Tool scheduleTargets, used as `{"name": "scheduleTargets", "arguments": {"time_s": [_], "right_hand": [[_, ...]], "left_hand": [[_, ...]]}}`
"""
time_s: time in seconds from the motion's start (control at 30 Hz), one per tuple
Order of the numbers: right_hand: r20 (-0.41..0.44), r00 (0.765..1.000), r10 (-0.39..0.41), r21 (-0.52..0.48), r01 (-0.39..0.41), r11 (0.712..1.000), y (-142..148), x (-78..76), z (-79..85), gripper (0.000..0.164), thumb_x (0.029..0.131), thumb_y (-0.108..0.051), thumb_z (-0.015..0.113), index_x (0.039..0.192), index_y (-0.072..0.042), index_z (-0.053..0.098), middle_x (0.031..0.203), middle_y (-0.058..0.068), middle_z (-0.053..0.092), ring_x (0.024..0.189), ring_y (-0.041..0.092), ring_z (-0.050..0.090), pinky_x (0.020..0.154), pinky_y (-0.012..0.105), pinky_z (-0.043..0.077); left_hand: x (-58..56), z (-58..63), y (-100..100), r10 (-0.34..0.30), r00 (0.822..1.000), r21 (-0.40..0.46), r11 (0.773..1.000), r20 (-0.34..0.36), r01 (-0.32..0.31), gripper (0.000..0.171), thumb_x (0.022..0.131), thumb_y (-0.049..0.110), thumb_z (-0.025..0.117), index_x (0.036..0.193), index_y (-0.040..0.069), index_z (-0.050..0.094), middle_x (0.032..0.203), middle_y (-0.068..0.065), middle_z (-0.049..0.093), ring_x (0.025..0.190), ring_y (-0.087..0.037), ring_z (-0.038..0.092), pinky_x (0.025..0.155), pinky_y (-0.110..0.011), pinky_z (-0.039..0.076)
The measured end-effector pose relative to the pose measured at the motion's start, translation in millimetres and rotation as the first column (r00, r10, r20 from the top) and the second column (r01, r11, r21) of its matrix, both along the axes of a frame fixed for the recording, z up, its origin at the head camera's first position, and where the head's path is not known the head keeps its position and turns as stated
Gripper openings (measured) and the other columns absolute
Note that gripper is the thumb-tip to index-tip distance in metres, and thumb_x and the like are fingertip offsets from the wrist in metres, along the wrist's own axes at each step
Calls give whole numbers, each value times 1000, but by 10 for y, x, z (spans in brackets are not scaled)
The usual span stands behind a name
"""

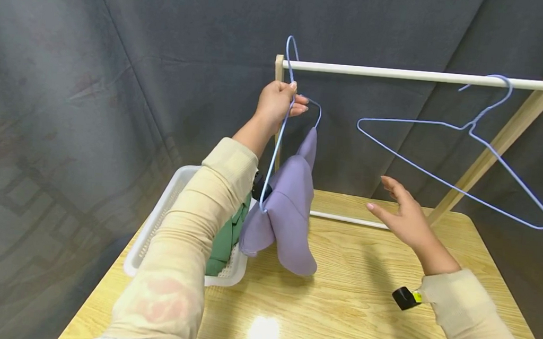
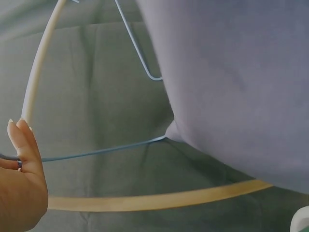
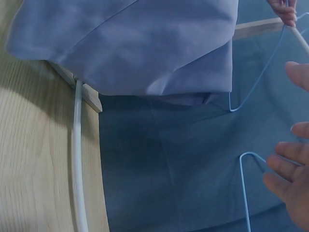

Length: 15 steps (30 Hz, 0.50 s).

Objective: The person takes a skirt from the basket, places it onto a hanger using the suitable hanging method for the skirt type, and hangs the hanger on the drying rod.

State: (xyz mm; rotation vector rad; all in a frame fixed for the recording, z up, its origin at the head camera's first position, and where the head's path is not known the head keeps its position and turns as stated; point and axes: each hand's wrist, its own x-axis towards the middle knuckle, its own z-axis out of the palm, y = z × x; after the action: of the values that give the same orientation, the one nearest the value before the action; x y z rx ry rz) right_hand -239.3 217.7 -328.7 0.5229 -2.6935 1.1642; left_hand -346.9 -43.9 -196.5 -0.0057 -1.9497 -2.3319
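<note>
Head view, and it's two hands, two blue wire hangers, one purple garment! Left hand (image 1: 276,103) is up high, thumb and fingers pinching the neck of the first hanger (image 1: 278,143). That hook stands at the left end of the white rail (image 1: 384,72); whether it bears weight there, I can't tell. Below, the purple garment (image 1: 293,198) is draped on the hanger, its lower end dangling over the wooden table (image 1: 337,302), just beside the basket.

Right hand (image 1: 404,217)? Released, fingers spread, nothing in the grasp, hovering over the table's right half. Above it, hanger number two (image 1: 473,123) hooks over the rail near the right post (image 1: 519,125), carrying no cloth.

Count on: one white basket (image 1: 231,281) on the table's left side, green cloth (image 1: 222,248) inside; how many pieces, I can't tell. One lower bar (image 1: 349,219) runs along the table's back.

Now the edges! A long stretch of rail separates the two hooks, and a broad gap lies between garment and right hand. Tight on the left, though: the garment overlaps the basket's right rim in this view, contact unclear. The second hanger's right corner juts out past the post.
</note>
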Motion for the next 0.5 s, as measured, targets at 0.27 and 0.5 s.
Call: {"name": "scheduleTargets", "arguments": {"time_s": [0.27, 0.5], "right_hand": [[33, 999, -5, 12, 5, 1000, -2, 2, -25, 70, 83, -31, 57, 136, -5, 19, 131, 25, 27, 114, 46, 26, 82, 60, 28], [-16, 1000, 12, 14, -11, 1000, 1, -8, -10, 69, 83, -28, 58, 135, -3, 20, 130, 27, 28, 112, 47, 28, 82, 61, 26]], "left_hand": [[-24, -98, -32, -22, 1000, -22, 999, 11, 23, 22, 92, 14, 41, 99, -7, 44, 67, -12, 55, 46, -13, 55, 50, -21, 49], [-21, -142, -72, -39, 999, -33, 999, 18, 40, 25, 92, 13, 40, 105, -8, 42, 67, -12, 54, 45, -13, 55, 48, -19, 48]]}}
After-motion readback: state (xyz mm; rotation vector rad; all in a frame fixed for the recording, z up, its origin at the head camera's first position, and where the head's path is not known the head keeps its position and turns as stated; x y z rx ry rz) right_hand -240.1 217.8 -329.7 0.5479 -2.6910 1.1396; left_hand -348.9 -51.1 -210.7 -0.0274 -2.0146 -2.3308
